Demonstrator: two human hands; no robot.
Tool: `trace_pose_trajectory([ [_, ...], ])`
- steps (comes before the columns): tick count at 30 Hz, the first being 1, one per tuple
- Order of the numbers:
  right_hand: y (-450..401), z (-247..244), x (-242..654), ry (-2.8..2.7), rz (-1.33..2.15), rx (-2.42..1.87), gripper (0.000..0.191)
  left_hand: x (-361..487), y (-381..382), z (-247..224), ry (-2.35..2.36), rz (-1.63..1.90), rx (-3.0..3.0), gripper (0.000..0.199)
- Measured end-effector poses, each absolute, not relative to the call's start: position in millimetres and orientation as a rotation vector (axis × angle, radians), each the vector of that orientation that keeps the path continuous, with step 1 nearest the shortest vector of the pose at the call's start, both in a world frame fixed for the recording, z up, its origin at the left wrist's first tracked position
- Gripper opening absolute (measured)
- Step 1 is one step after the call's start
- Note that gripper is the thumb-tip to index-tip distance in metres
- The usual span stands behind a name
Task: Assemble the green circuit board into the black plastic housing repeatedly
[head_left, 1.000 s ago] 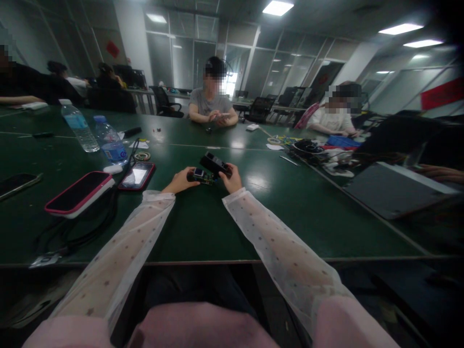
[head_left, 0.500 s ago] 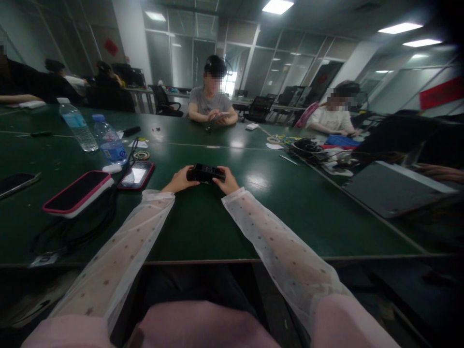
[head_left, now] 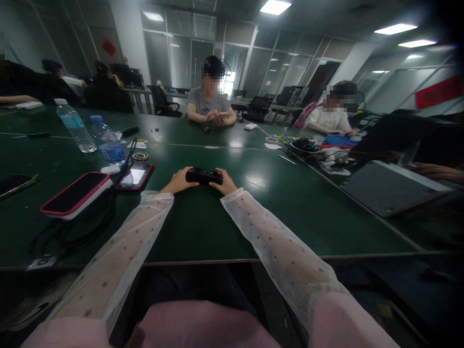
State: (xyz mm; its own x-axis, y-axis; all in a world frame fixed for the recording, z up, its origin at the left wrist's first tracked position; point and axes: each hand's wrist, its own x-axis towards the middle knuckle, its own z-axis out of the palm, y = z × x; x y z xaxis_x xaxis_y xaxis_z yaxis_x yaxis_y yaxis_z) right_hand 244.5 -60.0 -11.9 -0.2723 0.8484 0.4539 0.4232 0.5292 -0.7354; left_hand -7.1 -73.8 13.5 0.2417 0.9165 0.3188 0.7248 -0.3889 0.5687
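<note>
A small black box-shaped device is held between my two hands over the green table. My left hand is closed on its left end, thumb along the near side. On its right end, my right hand grips it with the thumb in front and fingers behind. Left of my left hand lies a red-edged phone with a lit screen. Whether the device touches the tabletop is hard to tell.
Two water bottles, a large pink-edged phone and a dark phone are at left. A grey laptop and tangled cables are at right. People sit across the table.
The black device has tilted slightly between my hands, and my right fingers have shifted a little on its end. The whole view has moved slightly.
</note>
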Motion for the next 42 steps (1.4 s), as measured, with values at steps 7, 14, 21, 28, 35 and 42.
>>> trace_pose_trajectory([
  [7,-60.5,-7.2,243.2,-1.928,0.597,-1.035,0.058,-7.9,-73.8,14.5,1.535,0.876,2.222,0.082],
  [14,-59.9,-7.8,242.1,-1.768,0.661,-1.004,0.062,-7.8,-71.9,11.4,1.498,0.905,2.202,0.076],
  [21,-45.7,2.2,258.5,-1.483,0.500,-1.130,0.057,-7.0,-71.8,11.8,1.473,0.938,2.210,0.062],
  [28,-48.6,-4.8,267.7,-1.541,0.365,-1.307,0.050,-5.3,-75.0,14.5,1.508,0.947,2.207,0.060],
  [35,-53.9,-5.1,259.7,-1.699,0.374,-1.287,0.045,-5.6,-78.2,18.6,1.514,0.910,2.225,0.062],
  [42,-52.8,-7.8,261.5,-1.741,0.376,-1.264,0.049,-5.4,-78.3,18.0,1.522,0.909,2.234,0.064],
])
